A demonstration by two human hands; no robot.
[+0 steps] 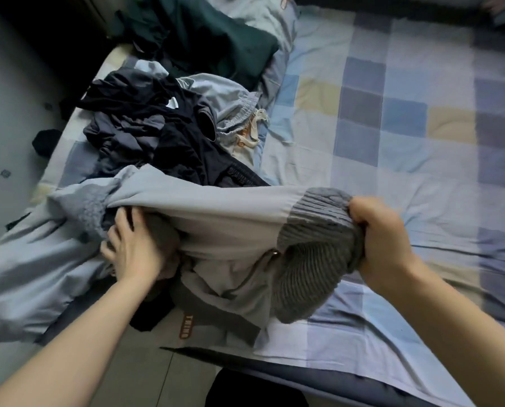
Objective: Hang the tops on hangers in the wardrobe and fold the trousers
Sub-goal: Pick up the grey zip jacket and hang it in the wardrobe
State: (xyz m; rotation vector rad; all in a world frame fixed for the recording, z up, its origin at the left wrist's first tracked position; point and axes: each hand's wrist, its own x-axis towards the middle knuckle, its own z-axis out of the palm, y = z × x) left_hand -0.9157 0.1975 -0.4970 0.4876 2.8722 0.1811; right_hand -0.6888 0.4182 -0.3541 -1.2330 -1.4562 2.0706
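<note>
A light grey jacket (204,218) with dark ribbed knit cuffs and hem is stretched across the near edge of the bed. My right hand (383,239) grips its ribbed grey cuff (318,218) and holds it up. My left hand (134,245) reaches under the jacket's fleece-lined fold, fingers curled into the dark fabric there. Behind the jacket lies a heap of dark tops (145,127). Light grey drawstring trousers (233,113) sit beside that heap. No hanger or wardrobe is in view.
A dark green garment (216,45) lies on the pillow at the back. The checked bedsheet (406,118) spreads out to the right. Grey tiled floor (7,118) runs along the left, with a small dark item (46,142) on it.
</note>
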